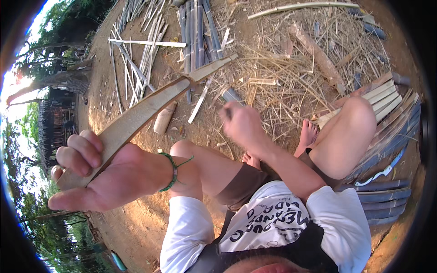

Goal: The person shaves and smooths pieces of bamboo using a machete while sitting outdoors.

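My left hand (pixel 123 175), with a green cord bracelet at the wrist, is raised at the left. Its fingers curl round the near end of a long split bamboo strip (pixel 139 113). The strip slants up and away to the right, with a node part way along and a narrower far end. My right hand (pixel 248 129) is closed in a fist in front of my knees, blurred by motion. Something dark shows at its front, too smeared to name. The strip's far end is apart from my right hand.
Bamboo poles (pixel 198 36) and thin split strips (pixel 145 59) lie ahead. Shavings (pixel 282 86) cover the ground around a brown log (pixel 318 59). At my right are split bamboo pieces (pixel 384 202) and a white-handled tool (pixel 387 170). A short bamboo piece (pixel 165 117) lies near my left knee.
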Action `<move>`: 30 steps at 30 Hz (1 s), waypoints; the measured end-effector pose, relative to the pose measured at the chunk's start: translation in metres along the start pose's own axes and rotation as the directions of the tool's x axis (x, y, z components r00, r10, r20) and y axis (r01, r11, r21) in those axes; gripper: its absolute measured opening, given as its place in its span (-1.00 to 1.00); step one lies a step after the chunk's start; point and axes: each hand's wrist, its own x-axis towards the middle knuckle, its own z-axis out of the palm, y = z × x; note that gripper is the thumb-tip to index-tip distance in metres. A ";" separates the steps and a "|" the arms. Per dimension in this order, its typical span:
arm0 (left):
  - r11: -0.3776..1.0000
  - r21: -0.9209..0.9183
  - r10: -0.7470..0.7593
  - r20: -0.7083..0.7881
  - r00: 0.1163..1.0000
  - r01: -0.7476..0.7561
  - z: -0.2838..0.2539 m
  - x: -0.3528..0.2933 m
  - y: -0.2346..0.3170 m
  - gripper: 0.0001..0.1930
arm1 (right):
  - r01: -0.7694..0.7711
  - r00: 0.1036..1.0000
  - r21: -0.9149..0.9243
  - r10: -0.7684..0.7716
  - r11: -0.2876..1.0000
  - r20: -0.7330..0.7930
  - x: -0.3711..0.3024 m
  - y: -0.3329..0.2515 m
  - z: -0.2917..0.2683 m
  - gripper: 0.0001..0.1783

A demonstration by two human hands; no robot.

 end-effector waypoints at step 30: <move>0.963 -0.264 -0.012 0.170 0.985 0.058 -0.080 0.053 -0.034 -0.25 | -0.580 0.741 -0.113 0.579 0.807 0.340 -0.036 0.168 0.078 -0.55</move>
